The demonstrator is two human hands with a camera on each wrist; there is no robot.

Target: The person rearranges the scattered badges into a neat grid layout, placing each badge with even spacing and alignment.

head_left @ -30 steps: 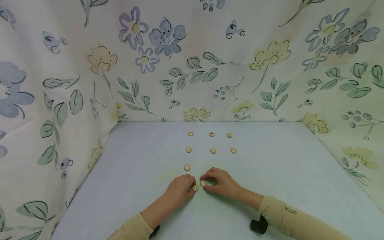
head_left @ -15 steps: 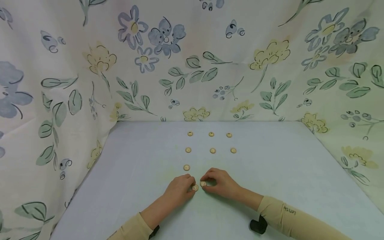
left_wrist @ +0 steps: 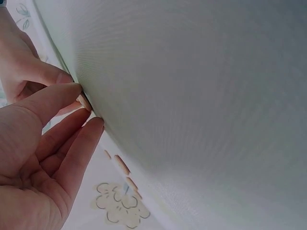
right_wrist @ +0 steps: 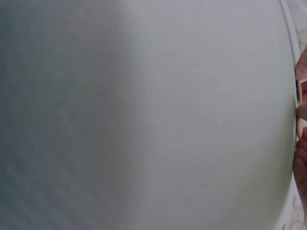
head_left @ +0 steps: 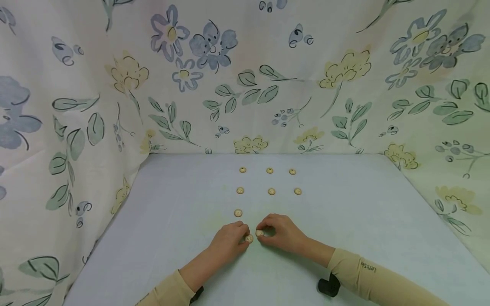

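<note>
I see my left hand [head_left: 229, 240] resting low on the pale worktop [head_left: 160, 221], its fingertips pinching a small tan button [head_left: 249, 239], while my right hand [head_left: 281, 231] pinches a second button [head_left: 260, 233] just beside it, the two buttons almost touching. Beyond the hands, seven more buttons lie in a grid: a lone button [head_left: 238, 213] nearest, then a middle row [head_left: 271, 191] and a far row [head_left: 269, 170] by the floral cloth [head_left: 245, 76].

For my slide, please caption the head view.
Left hand and right hand each pinch a round beige button on a pale blue cloth.
</note>
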